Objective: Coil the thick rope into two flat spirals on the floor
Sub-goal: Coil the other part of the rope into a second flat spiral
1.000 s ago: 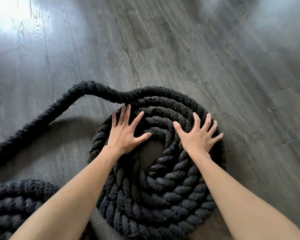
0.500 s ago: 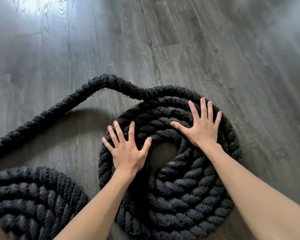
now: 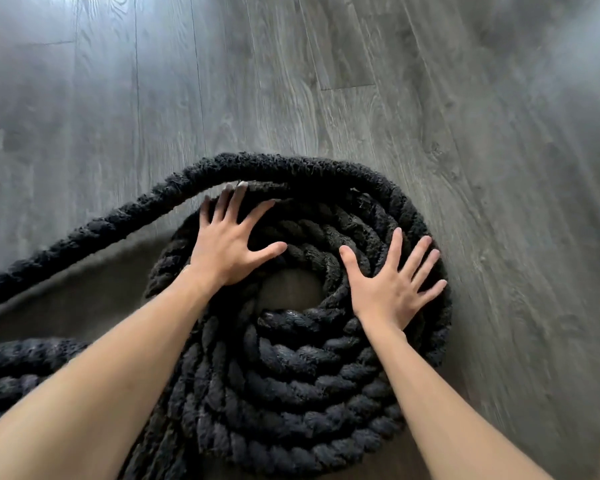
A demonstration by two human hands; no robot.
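On grey floor (image 3: 430,133), left hand (image 3: 227,252) and right hand (image 3: 390,289) splayed flat on rope spiral (image 3: 291,393), gripping nothing.

The spiral (image 3: 302,393) lies on the floor (image 3: 430,116); the left hand (image 3: 227,252) and right hand (image 3: 387,287) lie flat on it; a second coil (image 3: 18,372) lies left.

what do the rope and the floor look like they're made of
Rope: black twisted fibre, matte and fuzzy with frayed hairs along the strands; natural or synthetic, cannot tell. Floor: grey wood-look planks with printed-looking grain and seams, soft sheen; likely laminate or vinyl.
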